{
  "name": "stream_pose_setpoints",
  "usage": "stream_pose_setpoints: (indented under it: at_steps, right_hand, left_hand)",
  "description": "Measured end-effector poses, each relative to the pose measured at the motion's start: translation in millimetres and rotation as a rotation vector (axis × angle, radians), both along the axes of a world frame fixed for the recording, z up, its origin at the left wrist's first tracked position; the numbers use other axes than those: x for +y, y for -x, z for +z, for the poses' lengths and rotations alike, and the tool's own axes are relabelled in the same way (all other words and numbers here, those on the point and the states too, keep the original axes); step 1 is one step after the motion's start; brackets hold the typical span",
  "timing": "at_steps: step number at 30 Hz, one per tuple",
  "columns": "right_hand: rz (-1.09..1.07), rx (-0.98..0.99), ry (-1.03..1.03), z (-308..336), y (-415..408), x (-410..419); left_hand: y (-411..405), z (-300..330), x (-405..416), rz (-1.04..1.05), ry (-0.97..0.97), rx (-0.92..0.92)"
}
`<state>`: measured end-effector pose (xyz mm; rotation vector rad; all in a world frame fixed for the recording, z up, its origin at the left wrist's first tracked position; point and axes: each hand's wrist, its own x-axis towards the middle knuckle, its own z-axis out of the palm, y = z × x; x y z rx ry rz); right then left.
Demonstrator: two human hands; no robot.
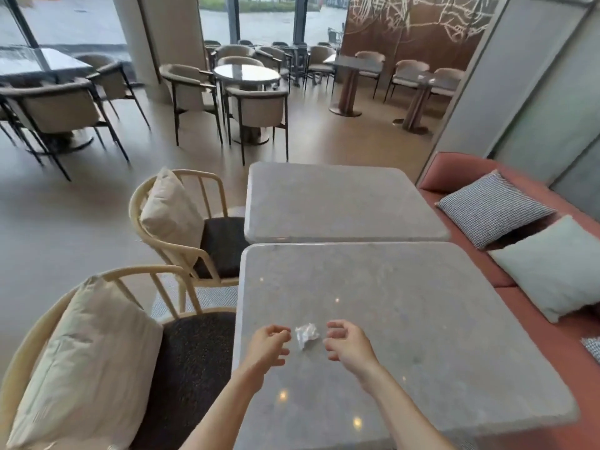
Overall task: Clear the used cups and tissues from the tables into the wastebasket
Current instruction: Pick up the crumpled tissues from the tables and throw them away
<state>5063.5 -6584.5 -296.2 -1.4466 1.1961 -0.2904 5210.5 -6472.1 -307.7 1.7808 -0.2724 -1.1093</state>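
A crumpled white tissue [306, 334] lies on the near grey stone table [422, 319], toward its left side. My left hand [269, 345] hovers just left of the tissue, fingers loosely curled, holding nothing. On the tissue's right, my right hand [345, 344] hangs the same way, fingers loosely curled and holding nothing. Neither hand touches the tissue. No cup or wastebasket is in view.
A second grey table [341, 203] stands just beyond the near one. Two pale wooden chairs with cream cushions [168, 209] [87, 362] sit at the left. A pink bench with cushions [493, 209] runs along the right. More tables and chairs fill the room behind.
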Motion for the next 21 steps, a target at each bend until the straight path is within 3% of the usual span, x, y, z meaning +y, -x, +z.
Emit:
stream_pose_setpoints:
  at_steps: [5,11,15,17,21]
  right_hand:
    - [0.205,0.191,-0.028,-62,-27,-39]
    - [0.494,0.257,-0.011,-127,-45,-78]
    - [0.645,0.258,-0.017,-166,-63,-92]
    - [0.721,0.269,-0.078,-175,-76,-95]
    - [0.614,0.145,-0.091,-163,-108,-112]
  left_hand:
    - [5,-50,-38,0.012,-0.128,0.093]
    - [26,-84,-81,0.161,-0.173,0.166]
    - [30,-101,-104,0.368,-0.091,0.130]
    - [24,-114,-114,0.505,-0.059,0.200]
    - [2,-98,-127,0.695,0.082,0.264]
